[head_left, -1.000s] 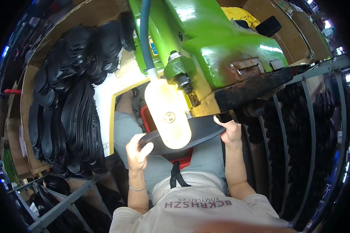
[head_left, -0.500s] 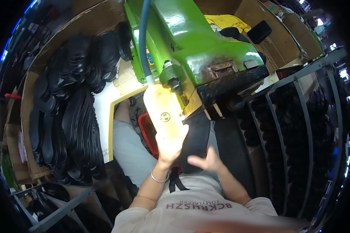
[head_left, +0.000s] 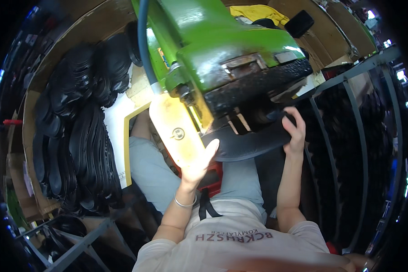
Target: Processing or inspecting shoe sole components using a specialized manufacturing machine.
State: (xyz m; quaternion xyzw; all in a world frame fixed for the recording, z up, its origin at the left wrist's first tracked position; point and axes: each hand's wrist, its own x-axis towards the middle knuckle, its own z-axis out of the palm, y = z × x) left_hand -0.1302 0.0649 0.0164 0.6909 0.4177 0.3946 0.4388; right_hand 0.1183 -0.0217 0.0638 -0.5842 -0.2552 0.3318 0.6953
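A black shoe sole [head_left: 254, 144] with a finely ribbed surface lies crosswise beneath the head of a green machine [head_left: 231, 50]. Its right end is gripped by my right hand [head_left: 294, 131], whose fingers curl over the edge. At the other end, my left hand [head_left: 198, 167] has its thumb raised against the sole, while its fingers are hidden under a brightly lit, pale yellow rounded plate [head_left: 177, 129]. The machine's dark lower head covers the sole's far edge. A blue-grey hose [head_left: 143, 45] runs down to the plate.
Many black soles [head_left: 88, 136] stand packed in a large cardboard box [head_left: 29, 136] at left. A white board with a yellow edge [head_left: 128, 154] lies beside my leg. Grey metal racks [head_left: 356, 131] with dark stacks rise at right. A red container [head_left: 211, 179] sits between my legs.
The sole has swung from pointing toward me to lying crosswise under the machine head. My right hand, apart from it before, has moved up and right and now grips its right end.
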